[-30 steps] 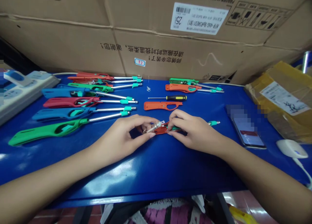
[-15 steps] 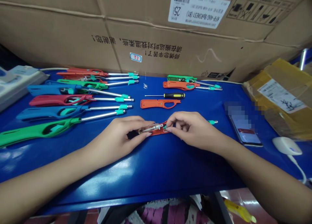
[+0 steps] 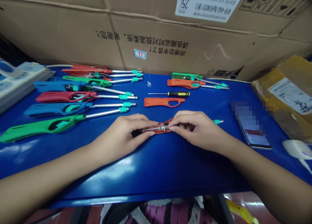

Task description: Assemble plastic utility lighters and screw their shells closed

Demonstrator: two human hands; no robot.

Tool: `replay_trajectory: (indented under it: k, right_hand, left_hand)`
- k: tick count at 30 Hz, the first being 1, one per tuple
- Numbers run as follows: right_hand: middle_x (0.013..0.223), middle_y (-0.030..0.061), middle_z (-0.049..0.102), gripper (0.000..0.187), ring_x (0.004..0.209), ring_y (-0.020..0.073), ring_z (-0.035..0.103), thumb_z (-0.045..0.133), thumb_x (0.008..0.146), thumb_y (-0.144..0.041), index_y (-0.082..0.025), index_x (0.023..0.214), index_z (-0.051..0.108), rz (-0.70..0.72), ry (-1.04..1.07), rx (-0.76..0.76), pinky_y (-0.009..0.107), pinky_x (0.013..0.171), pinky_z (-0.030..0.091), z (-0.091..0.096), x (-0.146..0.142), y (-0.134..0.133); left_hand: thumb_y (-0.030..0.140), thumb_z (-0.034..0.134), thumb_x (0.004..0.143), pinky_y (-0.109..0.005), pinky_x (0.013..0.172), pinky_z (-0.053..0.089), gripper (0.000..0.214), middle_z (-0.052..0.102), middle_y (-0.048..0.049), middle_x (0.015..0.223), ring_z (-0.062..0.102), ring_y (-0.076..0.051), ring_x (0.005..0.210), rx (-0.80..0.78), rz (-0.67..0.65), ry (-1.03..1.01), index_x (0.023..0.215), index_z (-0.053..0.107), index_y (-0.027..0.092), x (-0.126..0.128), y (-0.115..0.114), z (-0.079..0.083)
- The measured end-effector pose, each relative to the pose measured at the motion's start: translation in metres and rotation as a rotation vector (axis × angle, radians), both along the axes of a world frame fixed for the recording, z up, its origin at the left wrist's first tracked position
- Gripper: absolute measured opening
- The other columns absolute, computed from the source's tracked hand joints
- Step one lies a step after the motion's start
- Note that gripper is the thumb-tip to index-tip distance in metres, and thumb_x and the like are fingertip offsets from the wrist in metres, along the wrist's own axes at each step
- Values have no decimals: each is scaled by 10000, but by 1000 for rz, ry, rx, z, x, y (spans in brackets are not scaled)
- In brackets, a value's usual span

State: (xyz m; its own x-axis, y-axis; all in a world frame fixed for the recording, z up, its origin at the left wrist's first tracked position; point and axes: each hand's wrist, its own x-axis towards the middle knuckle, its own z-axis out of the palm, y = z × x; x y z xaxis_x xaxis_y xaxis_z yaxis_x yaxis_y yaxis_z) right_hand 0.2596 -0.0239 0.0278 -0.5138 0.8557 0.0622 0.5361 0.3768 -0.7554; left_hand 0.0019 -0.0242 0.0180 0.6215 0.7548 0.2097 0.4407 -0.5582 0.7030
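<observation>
One clear canister [image 3: 154, 129] in orange casing [image 3: 161, 132]

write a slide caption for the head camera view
Left hand holds a clear tube at an open orange lighter, right hand alongside, a screwdriver beyond on the blue table.

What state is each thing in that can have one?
Left hand: closed on the clear tank
Right hand: fingertips at the orange lighter, grip unclear
Orange lighter: open, insides exposed
Loose orange shell: detached, lying flat
Screwdriver: lying unheld
Phone: lying flat, screen apparently lit
Front green lighter: shell appears closed
</observation>
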Motion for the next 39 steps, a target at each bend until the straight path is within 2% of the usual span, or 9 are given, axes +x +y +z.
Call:
replay_trajectory:
  k: [30, 39]
  right_hand:
    - [935, 36, 728, 141, 839, 108, 654, 633, 957, -156, -165, 975, 773, 98, -16, 94, 224, 718, 484, 1, 0, 0]
    - [949, 39, 730, 144, 861, 129, 663, 625, 965, -168, -184, 982, 767, 108, -22, 84, 253, 737, 504, 2, 0, -1]
  left_hand:
    - [200, 639, 965, -201, 851, 544, 298, 746, -14, 1050, 701, -118, 947, 16, -17, -3, 1243, 735, 247, 0, -2, -1]
    - [203, 627, 970, -233, 852, 559, 297, 746, -25, 1058, 703, -139, 951, 21, -17, 0, 1242, 734, 258, 0, -2, -1]
